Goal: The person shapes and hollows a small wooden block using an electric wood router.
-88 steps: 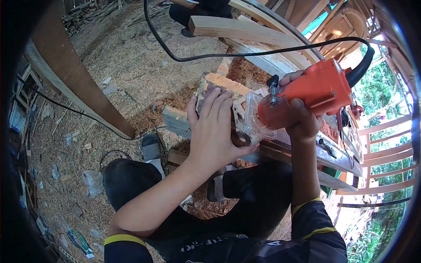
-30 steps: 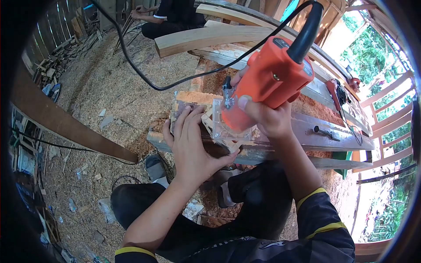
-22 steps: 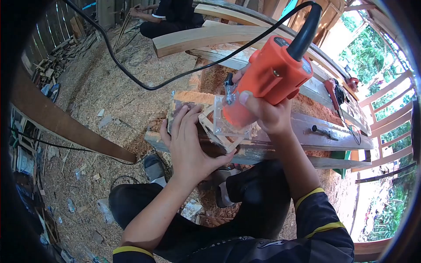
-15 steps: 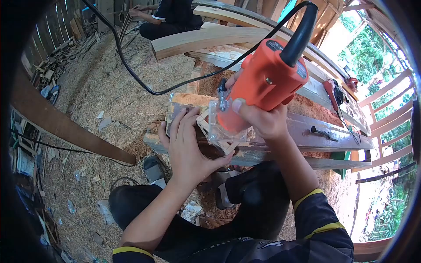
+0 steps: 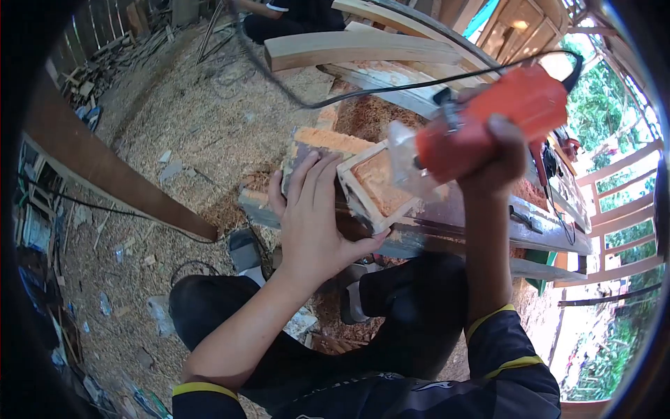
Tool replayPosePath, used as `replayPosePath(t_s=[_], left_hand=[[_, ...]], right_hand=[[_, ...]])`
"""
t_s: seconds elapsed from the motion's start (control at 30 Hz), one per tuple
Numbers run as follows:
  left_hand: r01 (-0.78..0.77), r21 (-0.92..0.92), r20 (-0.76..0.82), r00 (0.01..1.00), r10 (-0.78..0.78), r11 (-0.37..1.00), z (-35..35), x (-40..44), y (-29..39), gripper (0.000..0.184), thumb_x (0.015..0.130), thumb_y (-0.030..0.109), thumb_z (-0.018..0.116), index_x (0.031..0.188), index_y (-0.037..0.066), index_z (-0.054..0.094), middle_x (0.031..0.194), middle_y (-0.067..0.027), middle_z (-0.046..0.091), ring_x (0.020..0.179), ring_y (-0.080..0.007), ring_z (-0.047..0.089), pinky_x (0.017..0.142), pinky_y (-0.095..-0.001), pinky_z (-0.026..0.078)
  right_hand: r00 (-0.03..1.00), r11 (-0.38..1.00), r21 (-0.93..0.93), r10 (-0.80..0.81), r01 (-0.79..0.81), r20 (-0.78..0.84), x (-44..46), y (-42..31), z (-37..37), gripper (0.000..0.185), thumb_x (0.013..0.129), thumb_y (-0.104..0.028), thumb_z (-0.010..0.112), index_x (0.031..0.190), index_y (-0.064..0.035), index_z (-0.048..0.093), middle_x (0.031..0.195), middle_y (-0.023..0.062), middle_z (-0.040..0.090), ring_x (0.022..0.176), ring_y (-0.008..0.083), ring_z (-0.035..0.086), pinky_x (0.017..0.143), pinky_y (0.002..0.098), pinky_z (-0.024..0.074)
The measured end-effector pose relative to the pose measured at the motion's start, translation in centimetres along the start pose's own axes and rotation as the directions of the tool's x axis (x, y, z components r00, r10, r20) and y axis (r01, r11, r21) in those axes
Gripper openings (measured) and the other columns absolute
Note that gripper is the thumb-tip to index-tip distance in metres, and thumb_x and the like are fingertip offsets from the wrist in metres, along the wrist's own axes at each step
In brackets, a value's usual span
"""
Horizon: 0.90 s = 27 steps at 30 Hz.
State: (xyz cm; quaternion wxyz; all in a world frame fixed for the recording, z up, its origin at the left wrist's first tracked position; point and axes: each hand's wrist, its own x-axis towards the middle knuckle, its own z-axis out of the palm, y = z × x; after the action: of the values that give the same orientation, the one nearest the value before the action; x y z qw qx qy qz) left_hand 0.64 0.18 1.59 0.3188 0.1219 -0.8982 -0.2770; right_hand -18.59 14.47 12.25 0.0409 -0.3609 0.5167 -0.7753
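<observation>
My right hand (image 5: pixel 495 157) is wrapped round the body of an orange trim router (image 5: pixel 523 101), which is tilted, with its clear base facing left. The router is raised off the wood and blurred. My left hand (image 5: pixel 307 216) lies with fingers and thumb around a wooden block (image 5: pixel 380 181). That block's square end faces up, showing a routed recess with a pale raised rim. Behind my left fingers sits a piece of wood topped with orange sawdust (image 5: pixel 335 140). Part of the block is hidden under my palm.
A thick workbench beam (image 5: pixel 481 216) runs to the right, with a dark tool (image 5: pixel 525 218) on it. The black power cord (image 5: pixel 377 91) arcs across the top. A curved timber (image 5: pixel 363 50) lies beyond. Wood shavings (image 5: pixel 188 140) cover the floor. Another person (image 5: pixel 293 17) sits far back.
My right hand has lifted the router up and to the right, tipping it off the block. The recessed square end is now exposed. My left hand stays on the block.
</observation>
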Motion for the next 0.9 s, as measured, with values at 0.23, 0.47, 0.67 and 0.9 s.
replayPosePath(t_s=[0.23,0.47,0.67,0.9], left_hand=[[0.0,-0.046,-0.069,0.998,-0.003,0.999,0.1,-0.1,0.0,0.122,0.06,0.069,0.091,0.15,0.002,0.043,0.144,-0.0198,0.052,0.145,-0.0391,0.043,0.122,-0.0637,0.015],[0.005,-0.021,-0.087,0.996,-0.007,1.0,0.4,-0.1,-0.1,0.117,0.058,0.067,0.092,0.145,0.002,0.048,0.145,-0.016,0.051,0.147,-0.0393,0.04,0.121,-0.0635,0.017],[0.008,-0.017,-0.104,0.994,-0.009,1.0,0.8,-0.2,-0.6,0.114,0.056,0.065,0.093,0.141,0.001,0.051,0.144,-0.0156,0.051,0.147,-0.0388,0.039,0.121,-0.0626,0.017],[0.044,-0.066,-0.078,0.996,-0.049,0.997,0.5,0.1,-0.3,0.113,0.055,0.061,0.094,0.14,0.001,0.051,0.145,-0.0147,0.051,0.147,-0.0377,0.04,0.121,-0.0601,0.018]], right_hand=[[0.992,0.991,0.133,-0.005,0.022,-0.123,-0.5,-1.5,-0.1,0.064,0.084,-0.024,0.064,0.14,-0.0018,0.045,0.108,0.0217,0.064,0.096,0.0341,0.067,0.09,0.0485,0.059],[0.995,0.997,-0.041,0.065,-0.062,0.073,-1.2,0.3,2.6,0.067,0.08,-0.027,0.066,0.138,-0.0009,0.045,0.107,0.0238,0.062,0.095,0.0349,0.068,0.085,0.05,0.0592],[0.983,0.992,-0.121,0.059,-0.038,0.173,-1.9,1.0,3.6,0.074,0.075,-0.012,0.074,0.142,0.0021,0.045,0.113,0.0164,0.069,0.103,0.0245,0.069,0.094,0.039,0.0551],[0.979,0.99,-0.14,0.05,-0.023,0.197,-2.0,2.0,4.1,0.072,0.075,-0.007,0.077,0.14,0.0027,0.047,0.115,0.0152,0.07,0.105,0.0223,0.068,0.096,0.0384,0.0547]])
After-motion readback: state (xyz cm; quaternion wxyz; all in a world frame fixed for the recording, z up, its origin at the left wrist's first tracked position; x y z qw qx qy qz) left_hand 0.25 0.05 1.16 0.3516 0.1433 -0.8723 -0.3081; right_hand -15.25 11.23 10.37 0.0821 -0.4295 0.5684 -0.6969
